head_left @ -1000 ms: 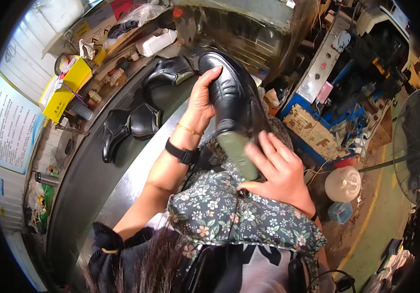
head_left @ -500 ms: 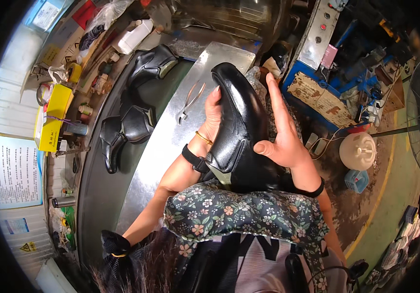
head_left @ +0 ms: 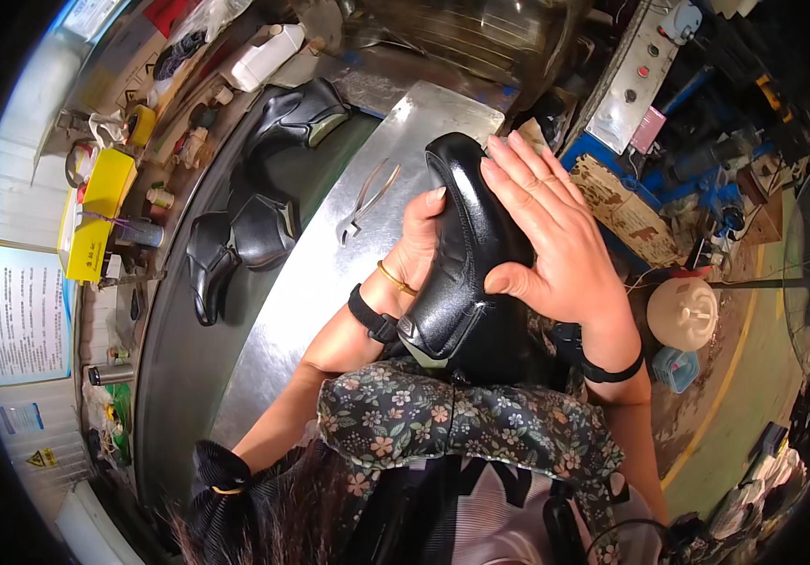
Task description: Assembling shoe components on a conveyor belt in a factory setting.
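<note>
A glossy black leather shoe [head_left: 459, 273] stands toe away from me, just past my floral apron [head_left: 471, 424]. My left hand [head_left: 413, 247] grips its left side, thumb along the upper and the other fingers hidden behind it. Flat against the shoe's right side lies my right hand [head_left: 560, 250], fingers stretched out and thumb apart toward the instep. Metal pincers [head_left: 364, 204] rest on the shiny metal plate [head_left: 320, 273] left of the shoe. The heel end is partly hidden by the apron and my right hand.
Several more black shoes [head_left: 267, 229] lie on the dark belt [head_left: 179, 377] to the left. Beyond it a shelf holds a yellow box [head_left: 99, 217] and a white bottle [head_left: 268, 56]. At right are a control panel [head_left: 622, 89], a cream jug [head_left: 683, 314] and a blue basket [head_left: 675, 369].
My right hand has turned from nearly edge-on to palm-down against the shoe's upper right side. The shoe has shifted slightly, and my left hand keeps its hold.
</note>
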A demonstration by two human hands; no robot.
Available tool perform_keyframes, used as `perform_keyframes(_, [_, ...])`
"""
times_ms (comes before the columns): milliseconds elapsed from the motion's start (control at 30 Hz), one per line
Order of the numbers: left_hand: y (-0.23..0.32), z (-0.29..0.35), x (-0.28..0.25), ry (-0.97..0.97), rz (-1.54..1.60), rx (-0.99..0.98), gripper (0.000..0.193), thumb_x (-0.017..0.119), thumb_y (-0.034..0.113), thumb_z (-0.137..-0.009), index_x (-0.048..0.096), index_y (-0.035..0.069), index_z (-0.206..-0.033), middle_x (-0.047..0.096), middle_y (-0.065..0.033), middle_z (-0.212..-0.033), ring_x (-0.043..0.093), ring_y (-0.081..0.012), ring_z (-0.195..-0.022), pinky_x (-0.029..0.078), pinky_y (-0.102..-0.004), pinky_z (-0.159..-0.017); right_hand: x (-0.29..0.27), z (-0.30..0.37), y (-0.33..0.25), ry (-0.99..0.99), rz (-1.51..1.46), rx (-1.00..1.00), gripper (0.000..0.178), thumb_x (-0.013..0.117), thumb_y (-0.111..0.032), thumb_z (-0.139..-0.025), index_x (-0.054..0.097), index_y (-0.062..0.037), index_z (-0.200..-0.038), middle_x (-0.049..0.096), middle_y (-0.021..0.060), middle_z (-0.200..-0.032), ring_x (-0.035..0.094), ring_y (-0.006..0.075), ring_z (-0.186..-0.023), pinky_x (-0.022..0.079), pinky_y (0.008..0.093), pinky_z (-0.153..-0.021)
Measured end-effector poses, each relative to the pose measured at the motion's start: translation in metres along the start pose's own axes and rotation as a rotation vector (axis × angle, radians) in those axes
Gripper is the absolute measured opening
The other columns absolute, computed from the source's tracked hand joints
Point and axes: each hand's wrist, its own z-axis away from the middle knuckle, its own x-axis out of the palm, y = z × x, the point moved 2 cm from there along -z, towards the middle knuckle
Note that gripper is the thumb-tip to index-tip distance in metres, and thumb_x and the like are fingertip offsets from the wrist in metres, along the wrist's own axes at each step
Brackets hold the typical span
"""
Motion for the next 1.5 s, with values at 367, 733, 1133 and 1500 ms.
perform_keyframes(367, [0.09, -0.028, -0.07, 0.54, -0.068, 0.374, 0.024, 0.072, 0.019, -0.085, 0.065, 0.0, -0.098, 0.071, -0.0146, -0.086, 0.07, -0.0264, -0.074, 0.06, -0.0402, -0.067, 0.103, 0.05, 0.017, -0.201, -0.503, 0.621, 0.105, 0.082, -0.027, -0.073, 0.017, 0.0033, -0.15, 0.029, 0.0315, -0.149, 0.035, 0.0455, -0.137, 0.03, 0.0471, -0.113])
perform_keyframes(733, [0.263, -0.012, -0.143, 0.962, -1.687, 0.542, 0.065, 0.079, 0.02, -0.07, 0.055, -0.001, -0.127, 0.058, -0.0223, -0.127, 0.05, -0.0347, -0.125, 0.042, -0.0406, -0.104, 0.145, -0.07, 0.258, 0.184, -1.399, 1.156, 0.035, 0.064, -0.01, -0.08, 0.063, -0.0019, -0.113, 0.066, 0.0101, -0.109, 0.065, 0.0218, -0.1, 0.054, 0.0376, -0.087])
perform_keyframes(1133, [0.436, 0.057, -0.21, 1.738, -2.238, -0.241, 0.084, 0.086, 0.053, -0.059, 0.053, 0.007, -0.121, 0.062, -0.0152, -0.122, 0.063, -0.0324, -0.11, 0.052, -0.0412, -0.091, 0.175, -0.065, 0.203, -0.417, -1.134, 0.603, 0.034, 0.061, -0.003, -0.092, 0.057, 0.0047, -0.125, 0.068, 0.0122, -0.112, 0.065, 0.0197, -0.102, 0.053, 0.032, -0.09])
perform_keyframes(1500, [0.452, 0.037, -0.242, 1.175, -2.162, -0.019, 0.097, 0.087, 0.053, -0.055, 0.052, 0.004, -0.132, 0.066, -0.0179, -0.117, 0.06, -0.0338, -0.115, 0.044, -0.0391, -0.099, 0.144, 0.186, 0.138, 0.273, -0.885, 1.415, 0.028, 0.06, -0.003, -0.089, 0.062, 0.0028, -0.117, 0.07, 0.0062, -0.099, 0.064, 0.0138, -0.089, 0.052, 0.0261, -0.081])
